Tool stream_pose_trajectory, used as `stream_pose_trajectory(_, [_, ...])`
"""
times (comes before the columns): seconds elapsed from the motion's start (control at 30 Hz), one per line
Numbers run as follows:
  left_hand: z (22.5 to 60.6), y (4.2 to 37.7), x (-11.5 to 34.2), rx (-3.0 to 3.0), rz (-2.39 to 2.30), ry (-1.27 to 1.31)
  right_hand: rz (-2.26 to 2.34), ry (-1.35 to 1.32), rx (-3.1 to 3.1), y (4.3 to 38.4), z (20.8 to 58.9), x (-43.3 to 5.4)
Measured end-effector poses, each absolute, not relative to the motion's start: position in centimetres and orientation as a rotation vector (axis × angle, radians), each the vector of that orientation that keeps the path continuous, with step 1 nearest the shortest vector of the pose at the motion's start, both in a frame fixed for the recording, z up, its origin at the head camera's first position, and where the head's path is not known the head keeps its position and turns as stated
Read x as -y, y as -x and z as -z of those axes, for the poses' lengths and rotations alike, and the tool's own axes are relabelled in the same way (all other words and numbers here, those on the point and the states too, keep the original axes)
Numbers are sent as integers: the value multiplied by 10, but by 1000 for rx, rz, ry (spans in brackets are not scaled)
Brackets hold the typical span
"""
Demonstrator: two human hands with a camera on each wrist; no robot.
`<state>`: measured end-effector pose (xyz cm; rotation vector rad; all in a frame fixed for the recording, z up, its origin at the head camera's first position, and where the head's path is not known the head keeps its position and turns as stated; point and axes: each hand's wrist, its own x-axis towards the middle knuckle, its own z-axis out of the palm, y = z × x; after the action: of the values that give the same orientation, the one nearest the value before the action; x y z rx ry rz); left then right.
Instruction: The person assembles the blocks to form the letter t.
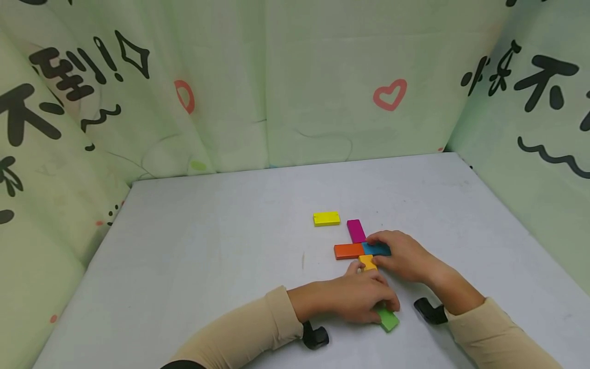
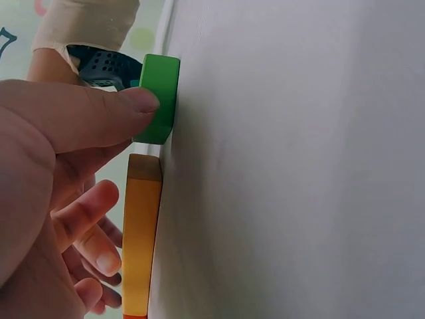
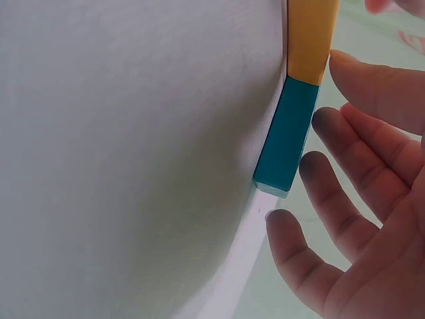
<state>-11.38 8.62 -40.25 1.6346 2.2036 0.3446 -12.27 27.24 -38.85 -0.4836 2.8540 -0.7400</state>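
My left hand (image 1: 357, 298) pinches a green block (image 1: 388, 321) at the near end of a layout of flat blocks. The left wrist view shows its thumb on the green block (image 2: 159, 83), close to the end of an amber block (image 2: 141, 246). My right hand (image 1: 407, 256) rests over a blue block (image 1: 378, 249), fingers loosely bent. Its thumb touches the amber block (image 3: 311, 43) in the right wrist view, and the other fingers lie along the blue one (image 3: 287, 133). An orange block (image 1: 348, 251) adjoins the blue; a magenta block (image 1: 356, 231) extends behind them.
A separate yellow block (image 1: 326, 219) lies behind and left of the layout on the white table (image 1: 207, 256). A pale green printed curtain (image 1: 322, 61) encloses the back and sides. Black wrist devices (image 1: 315, 336) hang below both cuffs.
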Motion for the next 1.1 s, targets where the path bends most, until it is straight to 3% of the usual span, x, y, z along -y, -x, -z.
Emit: stream_pose_trajectory(1.1, [402, 120, -89, -2265, -293, -1629, 770, 503, -2871, 121, 389, -273])
